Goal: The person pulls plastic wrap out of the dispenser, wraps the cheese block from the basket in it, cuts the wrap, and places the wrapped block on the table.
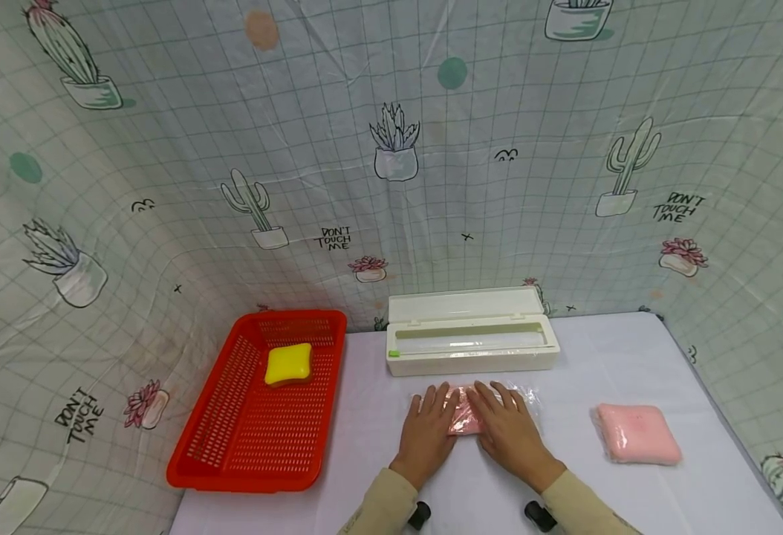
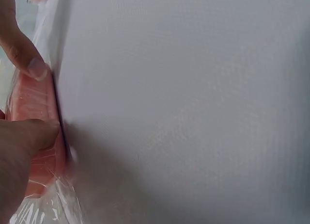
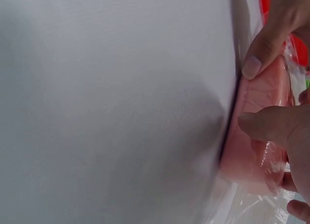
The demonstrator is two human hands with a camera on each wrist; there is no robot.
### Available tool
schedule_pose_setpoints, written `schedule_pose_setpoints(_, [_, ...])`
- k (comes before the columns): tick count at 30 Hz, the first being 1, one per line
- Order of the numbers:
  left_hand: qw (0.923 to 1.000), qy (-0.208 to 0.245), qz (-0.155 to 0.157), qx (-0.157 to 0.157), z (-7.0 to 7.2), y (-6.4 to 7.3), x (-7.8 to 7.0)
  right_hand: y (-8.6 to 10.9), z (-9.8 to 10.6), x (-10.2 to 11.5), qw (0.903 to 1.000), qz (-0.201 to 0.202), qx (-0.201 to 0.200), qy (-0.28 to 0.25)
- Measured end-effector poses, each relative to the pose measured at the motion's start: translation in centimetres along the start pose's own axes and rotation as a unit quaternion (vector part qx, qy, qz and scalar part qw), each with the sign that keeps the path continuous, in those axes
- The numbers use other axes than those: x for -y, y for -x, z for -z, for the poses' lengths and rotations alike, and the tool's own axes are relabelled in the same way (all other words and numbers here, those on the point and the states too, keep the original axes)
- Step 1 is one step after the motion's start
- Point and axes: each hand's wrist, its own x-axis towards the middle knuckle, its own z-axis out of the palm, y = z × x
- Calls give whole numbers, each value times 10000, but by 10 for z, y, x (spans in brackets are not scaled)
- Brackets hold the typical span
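Observation:
In the middle of the table, a pink sponge (image 1: 463, 413) lies under clear plastic film (image 1: 529, 399) that spreads out past its sides. My left hand (image 1: 428, 433) holds its left part, fingers over the top and thumb (image 2: 44, 132) against the near side. On the right part, my right hand (image 1: 510, 437) grips likewise, its thumb (image 3: 261, 123) pressed to the near face. The film looks crinkled and shiny around the sponge (image 3: 252, 151) in the right wrist view. Just behind the hands stands a white cling film dispenser (image 1: 475, 362), lid raised, with a roll inside.
At left sits a red plastic basket (image 1: 258, 461) with a yellow sponge (image 1: 289, 363) in it. Another pink sponge (image 1: 639, 434), wrapped in film, lies on the right of the white table (image 1: 605, 357). A printed cloth (image 1: 431, 208) hangs around the back and sides.

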Motion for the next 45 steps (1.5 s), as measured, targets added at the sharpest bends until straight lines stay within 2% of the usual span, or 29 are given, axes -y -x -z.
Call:
schedule_pose_setpoints(5, [9999,67,54,57,-2,1,2,-4,-6,0,9997,-70,218,73])
schedule_pose_setpoints(11, [9994,235,74,243,1,1,3,-5,-8,0,9994,-79,288,152])
schedule_pose_setpoints(21, [9988,401,105,252,-4,-1,5,-9,-8,4,9978,-273,595,71])
schedule_pose_setpoints(29, [9971,509,106,551,-4,-7,8,-14,-11,0,9971,-243,713,81])
schedule_pose_setpoints(34, [9960,544,118,701,-2,-10,11,-18,-10,-2,9941,-401,1013,9])
schedule_pose_setpoints(37, [9960,650,117,605,-2,-9,12,-20,-8,-1,9932,-435,1077,-40])
schedule_pose_setpoints(41, [9961,825,222,216,-6,-6,15,-18,-3,-2,9951,-389,911,-57])
schedule_pose_setpoints(43, [9944,971,413,-19,-8,-6,17,-16,-1,-2,9961,-369,797,-88])
schedule_pose_setpoints(45, [9895,1202,740,-293,-11,-7,21,-15,1,-3,9966,-368,717,-144])
